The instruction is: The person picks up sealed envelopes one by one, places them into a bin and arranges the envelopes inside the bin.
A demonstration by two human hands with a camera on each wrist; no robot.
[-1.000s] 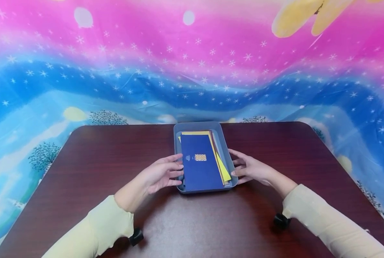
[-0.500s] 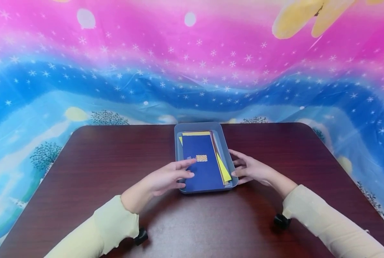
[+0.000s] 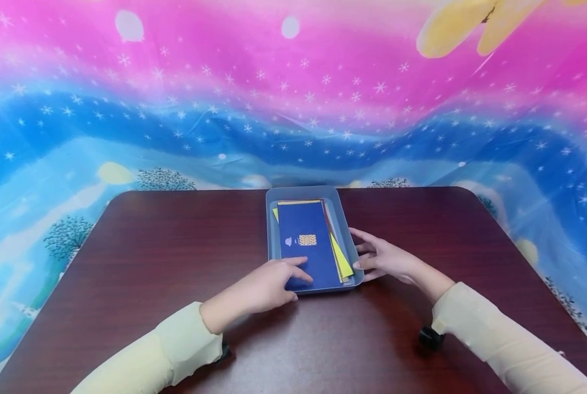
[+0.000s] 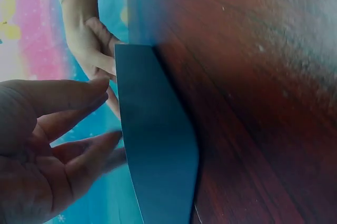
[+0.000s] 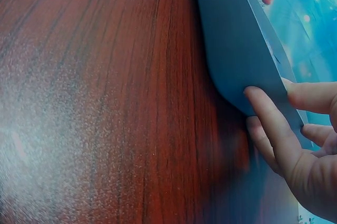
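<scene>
A shallow grey-blue plastic tray (image 3: 341, 221) sits near the table's far edge. It holds a stack of flat paper pieces. On top lies a dark blue card or envelope (image 3: 300, 221) with a small gold patterned patch. A bright yellow sheet (image 3: 341, 260) sticks out beneath it on the right. My left hand (image 3: 268, 282) reaches over the tray's near left corner, fingers loosely bent above the blue piece; whether they touch it I cannot tell. With its thumb at the rim and fingers against the outer wall, my right hand (image 5: 295, 140) grips the tray's right side.
The dark red-brown wooden table (image 3: 185, 241) extends on both sides of the tray and in front of it. Behind it hangs a pink and blue printed cloth (image 3: 234, 109). A black device (image 3: 430, 338) is strapped under the right wrist.
My left hand has moved from the tray's left side over its near left corner, turning palm down. The blue piece has shifted slightly towards the far end. My right hand stays put.
</scene>
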